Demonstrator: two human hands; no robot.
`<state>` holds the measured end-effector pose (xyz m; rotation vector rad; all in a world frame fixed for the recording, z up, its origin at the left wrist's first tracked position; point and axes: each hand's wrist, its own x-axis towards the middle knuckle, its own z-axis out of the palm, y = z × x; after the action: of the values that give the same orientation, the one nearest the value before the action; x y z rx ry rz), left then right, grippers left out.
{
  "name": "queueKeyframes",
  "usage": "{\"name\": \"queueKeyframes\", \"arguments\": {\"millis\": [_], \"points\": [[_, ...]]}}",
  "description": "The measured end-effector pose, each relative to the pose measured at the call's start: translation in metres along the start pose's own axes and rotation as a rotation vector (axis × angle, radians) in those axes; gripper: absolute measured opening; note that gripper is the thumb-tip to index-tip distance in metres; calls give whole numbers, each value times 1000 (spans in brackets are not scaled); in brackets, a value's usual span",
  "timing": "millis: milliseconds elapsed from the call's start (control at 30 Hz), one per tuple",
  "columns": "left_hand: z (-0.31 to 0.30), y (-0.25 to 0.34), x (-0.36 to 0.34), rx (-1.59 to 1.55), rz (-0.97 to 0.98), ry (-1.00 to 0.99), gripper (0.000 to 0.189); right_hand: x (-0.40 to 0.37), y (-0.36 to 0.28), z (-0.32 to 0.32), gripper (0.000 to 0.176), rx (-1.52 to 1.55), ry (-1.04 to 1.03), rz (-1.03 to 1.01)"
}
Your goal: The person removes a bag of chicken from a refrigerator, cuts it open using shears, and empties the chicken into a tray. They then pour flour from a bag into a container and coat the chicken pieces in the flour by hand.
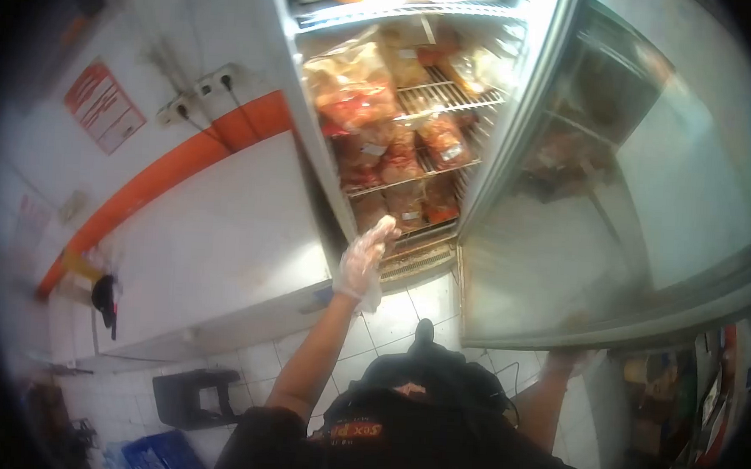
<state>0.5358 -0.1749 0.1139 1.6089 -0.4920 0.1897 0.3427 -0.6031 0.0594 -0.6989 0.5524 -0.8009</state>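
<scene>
My left hand [366, 255], in a clear plastic glove, is held out in front of the open refrigerator [314, 117]. Its fingers are stretched forward, and nothing shows in them. Past the fingertips, several plastic bags of reddish, meat-like food [404, 151] lie on the wire shelves [442, 98]. A large bag with yellowish and red contents [350, 80] sits on the upper left. To the right, the glass refrigerator door [553, 244] stands swung open. My right hand [568, 360] is at the door's lower edge, its fingers blurred and partly hidden.
A long white chest or counter [214, 243] stands to the left against the wall, below plugged sockets [200, 94]. On the tiled floor [392, 316] are a black stool [193, 395] and a blue crate [164, 455]. More shelving [665, 385] is at the lower right.
</scene>
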Motion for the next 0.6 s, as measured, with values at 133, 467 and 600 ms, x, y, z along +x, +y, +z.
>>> {"name": "queueKeyframes", "arguments": {"millis": [133,467,600], "points": [[54,-48,85,51,-24,-86,47,83,-51,-21,36,73,-556,-27],[113,-208,274,35,-559,324,24,192,-89,-19,39,461,-648,-15],[131,-186,297,-791,-722,183,36,207,-90,-16,39,437,-512,-83]]}}
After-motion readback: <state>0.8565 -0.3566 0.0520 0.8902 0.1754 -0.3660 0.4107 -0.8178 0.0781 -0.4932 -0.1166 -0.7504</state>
